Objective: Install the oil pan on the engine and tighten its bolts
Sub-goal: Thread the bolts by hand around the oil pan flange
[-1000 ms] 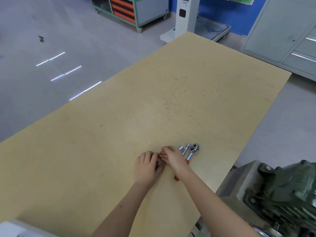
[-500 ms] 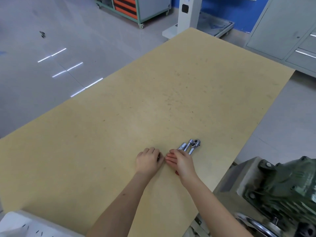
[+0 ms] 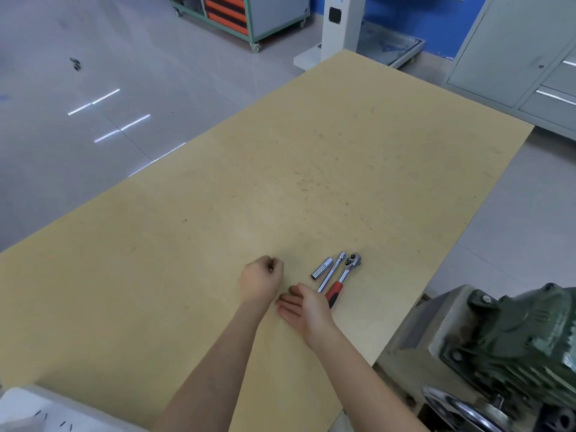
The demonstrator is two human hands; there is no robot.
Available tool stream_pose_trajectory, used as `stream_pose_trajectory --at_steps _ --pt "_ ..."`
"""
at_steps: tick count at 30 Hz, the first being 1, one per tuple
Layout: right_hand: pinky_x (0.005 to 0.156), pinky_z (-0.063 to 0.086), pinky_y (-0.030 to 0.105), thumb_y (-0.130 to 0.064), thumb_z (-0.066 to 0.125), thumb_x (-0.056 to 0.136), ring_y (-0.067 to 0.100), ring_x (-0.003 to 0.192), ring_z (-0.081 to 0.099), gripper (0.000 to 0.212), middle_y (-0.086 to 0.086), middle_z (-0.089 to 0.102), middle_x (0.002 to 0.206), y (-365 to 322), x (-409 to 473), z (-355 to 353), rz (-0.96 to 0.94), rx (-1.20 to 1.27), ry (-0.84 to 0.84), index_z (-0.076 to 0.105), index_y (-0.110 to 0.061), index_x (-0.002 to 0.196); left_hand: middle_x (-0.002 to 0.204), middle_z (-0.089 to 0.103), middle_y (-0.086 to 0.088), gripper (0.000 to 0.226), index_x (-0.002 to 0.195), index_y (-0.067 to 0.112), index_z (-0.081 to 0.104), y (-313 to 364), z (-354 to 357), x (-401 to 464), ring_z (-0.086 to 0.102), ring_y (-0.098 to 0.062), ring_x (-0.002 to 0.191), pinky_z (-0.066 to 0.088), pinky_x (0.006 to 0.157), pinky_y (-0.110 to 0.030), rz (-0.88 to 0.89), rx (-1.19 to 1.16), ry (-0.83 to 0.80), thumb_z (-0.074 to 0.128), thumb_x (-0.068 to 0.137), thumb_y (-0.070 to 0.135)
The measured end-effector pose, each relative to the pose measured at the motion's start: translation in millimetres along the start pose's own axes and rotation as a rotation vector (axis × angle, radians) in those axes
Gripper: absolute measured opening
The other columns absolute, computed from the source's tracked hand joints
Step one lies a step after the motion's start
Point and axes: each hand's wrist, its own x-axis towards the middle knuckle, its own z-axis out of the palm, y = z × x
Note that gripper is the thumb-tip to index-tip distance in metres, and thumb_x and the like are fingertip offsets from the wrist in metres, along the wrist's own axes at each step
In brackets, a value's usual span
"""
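Head view: my left hand (image 3: 260, 280) pinches small dark bolts (image 3: 271, 267), light and slippery; my right hand (image 3: 304, 310) lies spread beside the red-handled chrome steel ratchet (image 3: 343, 277).

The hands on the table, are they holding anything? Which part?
The left hand is curled round something small and dark; only a bit peeks out at the fingertips, so I cannot tell what it is. The right hand lies flat and holds nothing.
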Motion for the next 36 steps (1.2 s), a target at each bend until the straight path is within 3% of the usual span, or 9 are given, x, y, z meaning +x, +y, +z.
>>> stream_pose_trajectory --at_steps 2,7,11,14,19,22,25,29,36 --pt "0.083 0.051 0.04 -0.011 0.041 0.093 0.024 0.069 0.059 0.021 0.018 0.06 0.082 2 3 1 0.002 0.052 0.004 0.054 0.005 0.096 0.046 0.023 -0.001 0.038 0.048 0.015 0.026 4 -6 4 0.025 -0.022 0.048 0.022 0.043 -0.024 -0.181 -0.321 0.016 0.046 0.08 0.016" --pt "0.064 0.049 0.024 -0.009 0.042 0.091 0.02 0.068 0.056 0.014 0.012 0.057 0.082 3 6 3 -0.104 -0.036 0.028 0.055 -0.004 0.087 0.04 0.029 0.005 0.029 0.055 0.015 0.033 15 -15 6 0.022 -0.012 0.032 0.014 0.035 -0.014 -0.662 -1.031 -0.03 0.042 0.083 0.014" --pt "0.073 0.039 0.021 -0.015 0.047 0.089 0.015 0.084 0.053 0.032 0.004 0.052 0.11 13 9 -4 -0.642 -0.986 0.127 0.053 -0.012 0.121 0.037 0.026 0.007 0.035 0.053 0.017 0.032 4 -28 9 0.023 -0.008 0.025 0.011 0.028 -0.014 -0.858 -1.634 -0.161 0.038 0.088 0.021" --pt "0.067 0.036 0.028 -0.029 0.049 0.09 0.023 0.095 0.053 0.036 0.005 0.042 0.116 25 8 -1 -0.732 -1.463 -0.019 0.046 -0.014 0.122 0.038 0.03 0.006 0.046 0.046 0.014 0.04 -6 -33 7 0.029 -0.009 0.026 0.014 0.029 -0.015 -0.889 -1.856 -0.232 0.039 0.091 0.026" --pt "0.064 0.029 0.031 -0.012 0.036 0.095 0.026 0.103 0.047 0.024 0.012 0.038 0.1 30 10 5 -0.824 -1.805 -0.12 0.047 -0.008 0.116 0.045 0.041 0.005 0.036 0.058 0.015 0.042 -1 -39 3 0.039 -0.01 0.032 0.023 0.029 -0.012 -0.916 -1.922 -0.265 0.04 0.092 0.029" --pt "0.066 0.035 0.03 -0.01 0.037 0.093 0.025 0.095 0.053 0.022 0.012 0.051 0.101 22 8 1 -0.78 -1.578 -0.097 0.052 -0.005 0.108 0.051 0.05 0.002 0.035 0.06 0.015 0.045 11 -43 -3 0.049 -0.011 0.038 0.034 0.034 -0.011 -0.915 -1.911 -0.281 0.041 0.092 0.029" --pt "0.064 0.04 0.024 -0.009 0.047 0.089 0.02 0.077 0.056 0.01 0.006 0.06 0.085 5 -10 -6 -0.659 -1.018 0.008 0.056 -0.01 0.092 0.053 0.055 0.0 0.034 0.061 0.014 0.046 33 -48 -9 0.055 -0.011 0.041 0.041 0.036 -0.012 -0.902 -1.862 -0.303 0.044 0.092 0.03" --pt "0.052 0.047 0.024 -0.001 0.05 0.09 0.014 0.05 0.056 0.016 0.007 0.058 0.067 -28 -58 -39 -0.567 -0.375 -0.013 0.055 -0.012 0.08 0.043 0.043 0.007 0.041 0.054 0.015 0.042 83 -51 -25 0.034 -0.005 0.026 0.02 0.025 -0.011 -0.878 -1.812 -0.512 0.043 0.092 0.031" --pt "0.054 0.052 0.02 0.004 0.049 0.09 0.015 0.055 0.064 0.02 0.003 0.067 0.061 -59 -193 -171 -0.718 0.017 0.093 0.065 -0.005 0.081 0.036 0.035 0.005 0.028 0.056 0.014 0.054 239 -19 -121 0.017 -0.005 0.02 0.003 0.028 -0.017 -0.576 -1.504 -1.07 0.05 0.083 0.016"
